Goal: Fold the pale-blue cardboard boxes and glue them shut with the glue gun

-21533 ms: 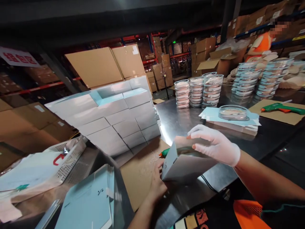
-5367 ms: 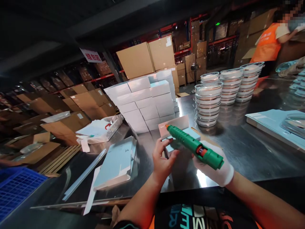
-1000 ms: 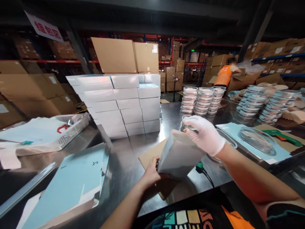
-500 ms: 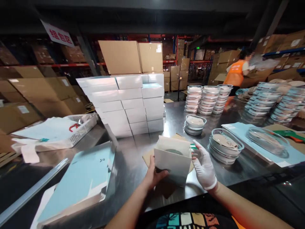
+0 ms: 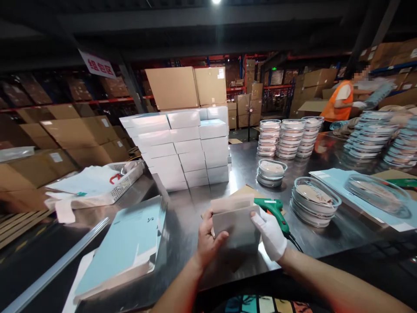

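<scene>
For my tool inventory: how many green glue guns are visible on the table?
2. One green glue gun lies just behind the gloved right hand; the second green glue gun is at the far right edge, partly cut off. Others may be hidden.

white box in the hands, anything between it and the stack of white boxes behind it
Nothing visible does. The white box is held by the left hand and gloved right hand; bare steel table lies between it and the stack. The glue gun lies off to the right.
</scene>
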Action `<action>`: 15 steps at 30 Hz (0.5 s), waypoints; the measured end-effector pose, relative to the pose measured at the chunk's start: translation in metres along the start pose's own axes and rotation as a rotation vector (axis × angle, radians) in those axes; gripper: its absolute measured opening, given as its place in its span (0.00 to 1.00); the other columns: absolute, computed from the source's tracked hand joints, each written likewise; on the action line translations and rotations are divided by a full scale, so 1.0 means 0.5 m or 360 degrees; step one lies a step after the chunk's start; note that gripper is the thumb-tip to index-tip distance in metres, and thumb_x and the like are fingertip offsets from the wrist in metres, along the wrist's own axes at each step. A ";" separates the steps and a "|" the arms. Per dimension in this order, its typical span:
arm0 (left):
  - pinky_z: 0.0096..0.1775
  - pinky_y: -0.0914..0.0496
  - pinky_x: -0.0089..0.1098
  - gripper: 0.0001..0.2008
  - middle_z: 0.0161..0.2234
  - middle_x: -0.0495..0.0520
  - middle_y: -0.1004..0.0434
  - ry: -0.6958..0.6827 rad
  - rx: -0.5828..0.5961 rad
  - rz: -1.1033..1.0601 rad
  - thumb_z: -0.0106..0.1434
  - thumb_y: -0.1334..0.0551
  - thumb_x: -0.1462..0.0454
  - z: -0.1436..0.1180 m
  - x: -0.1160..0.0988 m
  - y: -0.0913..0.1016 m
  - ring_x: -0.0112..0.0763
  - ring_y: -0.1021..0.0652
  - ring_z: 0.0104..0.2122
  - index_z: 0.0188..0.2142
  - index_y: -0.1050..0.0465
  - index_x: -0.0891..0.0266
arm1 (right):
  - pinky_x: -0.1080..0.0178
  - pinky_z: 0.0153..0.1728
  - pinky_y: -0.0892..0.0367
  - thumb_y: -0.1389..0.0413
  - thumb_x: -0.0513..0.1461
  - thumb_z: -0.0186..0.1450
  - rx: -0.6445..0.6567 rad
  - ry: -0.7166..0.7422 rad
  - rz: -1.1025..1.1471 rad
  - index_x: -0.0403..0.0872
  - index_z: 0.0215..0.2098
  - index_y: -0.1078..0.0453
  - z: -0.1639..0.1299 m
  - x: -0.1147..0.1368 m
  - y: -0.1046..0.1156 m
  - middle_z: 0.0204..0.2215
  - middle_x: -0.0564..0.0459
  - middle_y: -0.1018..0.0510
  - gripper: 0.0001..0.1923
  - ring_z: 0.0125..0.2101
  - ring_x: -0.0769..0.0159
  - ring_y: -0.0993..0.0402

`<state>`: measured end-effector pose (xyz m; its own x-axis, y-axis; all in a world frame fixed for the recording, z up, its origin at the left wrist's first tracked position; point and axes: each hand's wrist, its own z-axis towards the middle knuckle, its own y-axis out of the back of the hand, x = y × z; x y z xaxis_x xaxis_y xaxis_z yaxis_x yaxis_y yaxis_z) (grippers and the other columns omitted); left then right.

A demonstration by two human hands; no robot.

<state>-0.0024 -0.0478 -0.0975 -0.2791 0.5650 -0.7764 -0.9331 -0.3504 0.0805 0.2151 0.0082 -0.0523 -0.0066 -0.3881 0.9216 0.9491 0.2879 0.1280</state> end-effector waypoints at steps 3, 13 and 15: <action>0.57 0.25 0.47 0.36 0.57 0.64 0.23 0.0018 -0.0192 -0.0050 0.59 0.28 0.35 -0.008 0.008 -0.005 0.54 0.23 0.58 0.54 0.21 0.57 | 0.43 0.60 0.23 0.38 0.50 0.66 -0.0345 0.0006 0.0006 0.48 0.52 0.24 0.029 -0.014 -0.029 0.49 0.43 0.14 0.21 0.53 0.47 0.17; 0.64 0.31 0.49 0.37 0.52 0.62 0.22 0.0202 -0.0181 0.0050 0.49 0.22 0.36 0.038 0.023 0.014 0.56 0.26 0.62 0.48 0.16 0.58 | 0.44 0.55 0.26 0.36 0.47 0.64 -0.0192 -0.0202 -0.1258 0.45 0.44 0.23 0.130 -0.062 0.151 0.48 0.34 0.16 0.16 0.53 0.40 0.19; 0.63 0.30 0.46 0.36 0.53 0.61 0.22 0.0166 -0.0273 0.0038 0.50 0.22 0.36 0.073 0.014 0.016 0.54 0.25 0.62 0.48 0.17 0.58 | 0.44 0.46 0.26 0.31 0.44 0.56 -0.0146 -0.0542 -0.1413 0.44 0.40 0.22 0.142 -0.089 0.195 0.37 0.34 0.16 0.17 0.42 0.38 0.16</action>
<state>-0.0200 -0.0194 -0.0792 -0.2673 0.4776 -0.8369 -0.8717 -0.4900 -0.0013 0.2855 0.1159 -0.0548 -0.8138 -0.1517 0.5610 0.5745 -0.0646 0.8160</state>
